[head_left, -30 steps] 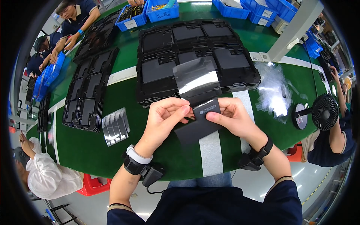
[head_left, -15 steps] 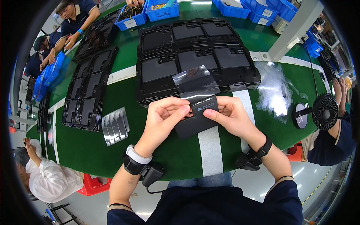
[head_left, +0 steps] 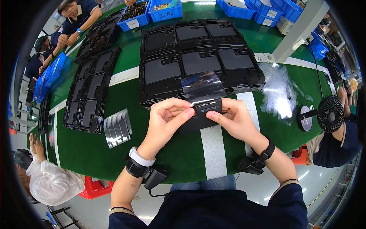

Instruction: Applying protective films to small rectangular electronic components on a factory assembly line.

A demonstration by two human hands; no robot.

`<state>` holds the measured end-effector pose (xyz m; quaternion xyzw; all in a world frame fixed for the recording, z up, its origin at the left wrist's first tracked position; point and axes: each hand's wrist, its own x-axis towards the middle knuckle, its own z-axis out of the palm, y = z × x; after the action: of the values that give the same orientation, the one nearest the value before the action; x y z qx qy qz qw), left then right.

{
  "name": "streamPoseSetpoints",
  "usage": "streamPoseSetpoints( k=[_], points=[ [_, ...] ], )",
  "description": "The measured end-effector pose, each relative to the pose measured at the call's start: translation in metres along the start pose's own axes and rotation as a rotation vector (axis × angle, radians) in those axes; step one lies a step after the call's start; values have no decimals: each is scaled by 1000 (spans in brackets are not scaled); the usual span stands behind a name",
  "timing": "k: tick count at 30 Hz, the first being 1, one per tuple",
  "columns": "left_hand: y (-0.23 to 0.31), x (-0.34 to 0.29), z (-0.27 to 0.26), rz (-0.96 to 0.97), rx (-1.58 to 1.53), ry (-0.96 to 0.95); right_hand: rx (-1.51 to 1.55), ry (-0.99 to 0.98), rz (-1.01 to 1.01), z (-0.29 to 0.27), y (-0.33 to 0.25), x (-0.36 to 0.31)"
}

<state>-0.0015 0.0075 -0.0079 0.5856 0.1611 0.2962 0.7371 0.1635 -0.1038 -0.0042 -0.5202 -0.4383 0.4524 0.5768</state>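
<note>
A flat black battery pack, with small pale print, is held between my two hands above the green mat. My left hand pinches its left edge between thumb and fingers. My right hand grips the right side, thumb on the upper face and fingers behind. From its far edge a clear glossy film sticks out over the front of the black tray. That tray's compartments hold several flat dark-grey pieces. Left of my left hand lies a sheet of film strips with dark areas.
A heap of clear film pieces lies on the right, beside a small black fan. More black trays stand on the left. Blue bins line the back, and a metal post rises far right. Other people sit around the table.
The pack has tilted so that less of its face shows, and its near edge looks closer to my hands. The film has shifted slightly right and nearer. Both hands keep their hold.
</note>
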Motion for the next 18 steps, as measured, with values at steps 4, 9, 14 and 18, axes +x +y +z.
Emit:
streamPoseSetpoints(
  k=[4,9,14,18],
  points=[
    [2,0,3,-1,5,11,-50,51,-62,1,0,-1],
    [0,-6,5,220,216,20,-236,86,-169,6,-3,-5],
    [2,-2,4,229,228,-11,-248,98,-194,0,12,0],
    [6,-2,1,42,73,-18,-204,11,-115,-4,1,-1]
  ],
)
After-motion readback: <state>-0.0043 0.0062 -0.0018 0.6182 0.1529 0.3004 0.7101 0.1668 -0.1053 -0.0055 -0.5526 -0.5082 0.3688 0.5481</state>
